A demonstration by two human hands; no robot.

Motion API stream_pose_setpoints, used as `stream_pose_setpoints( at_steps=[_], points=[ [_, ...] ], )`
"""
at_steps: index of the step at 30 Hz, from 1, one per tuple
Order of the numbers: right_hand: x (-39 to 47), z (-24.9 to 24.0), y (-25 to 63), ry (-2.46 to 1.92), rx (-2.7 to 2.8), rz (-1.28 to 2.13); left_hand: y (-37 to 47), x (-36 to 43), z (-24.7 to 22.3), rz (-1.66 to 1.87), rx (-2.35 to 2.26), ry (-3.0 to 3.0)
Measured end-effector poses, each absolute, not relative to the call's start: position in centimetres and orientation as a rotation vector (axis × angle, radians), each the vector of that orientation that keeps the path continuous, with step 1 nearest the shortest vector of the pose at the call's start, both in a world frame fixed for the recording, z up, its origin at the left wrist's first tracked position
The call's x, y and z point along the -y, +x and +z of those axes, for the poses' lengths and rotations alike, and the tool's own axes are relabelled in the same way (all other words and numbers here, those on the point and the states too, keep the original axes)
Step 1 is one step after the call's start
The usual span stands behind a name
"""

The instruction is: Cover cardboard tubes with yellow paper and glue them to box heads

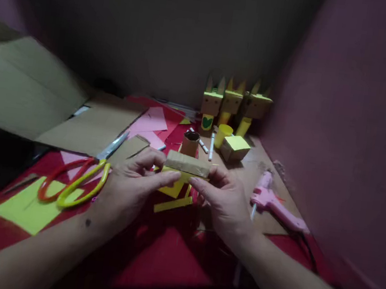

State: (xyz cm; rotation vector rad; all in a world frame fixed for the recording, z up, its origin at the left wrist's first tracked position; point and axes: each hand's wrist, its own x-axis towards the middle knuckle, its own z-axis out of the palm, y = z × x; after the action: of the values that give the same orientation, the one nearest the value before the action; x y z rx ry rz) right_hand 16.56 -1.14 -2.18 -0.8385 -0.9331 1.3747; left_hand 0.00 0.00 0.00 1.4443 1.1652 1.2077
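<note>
Between both hands is a small cardboard piece (187, 163) with a yellow paper face (172, 190) below its brown edge. My left hand (139, 175) pinches its left end, thumb across the front. At the right end, my right hand (223, 198) grips it in the same way. Under the hands, a narrow yellow strip (172, 205) lies at a slant. Just behind the piece stands a brown cardboard tube (190, 144). Scissors (81, 179) with red and yellow handles rest to the left of my left hand, partly over yellow paper (34, 204).
Three box-headed cardboard figures (211, 104) stand at the back. Nearer are a yellow cup (223, 136), a box with a yellow top (235, 147) and white markers (211, 147). A pink glue gun (270, 202) lies right. Pink paper (151, 120) and cardboard (92, 124) lie back left.
</note>
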Motion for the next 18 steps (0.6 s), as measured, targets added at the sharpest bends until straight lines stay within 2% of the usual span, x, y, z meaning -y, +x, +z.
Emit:
stream_pose_setpoints(
  at_steps=[18],
  points=[
    [1.18, -2.52, 17.01, -0.762, 0.975, 1.45, -0.25, -0.64, -0.86, 1.184, -1.077, 1.42]
  ],
)
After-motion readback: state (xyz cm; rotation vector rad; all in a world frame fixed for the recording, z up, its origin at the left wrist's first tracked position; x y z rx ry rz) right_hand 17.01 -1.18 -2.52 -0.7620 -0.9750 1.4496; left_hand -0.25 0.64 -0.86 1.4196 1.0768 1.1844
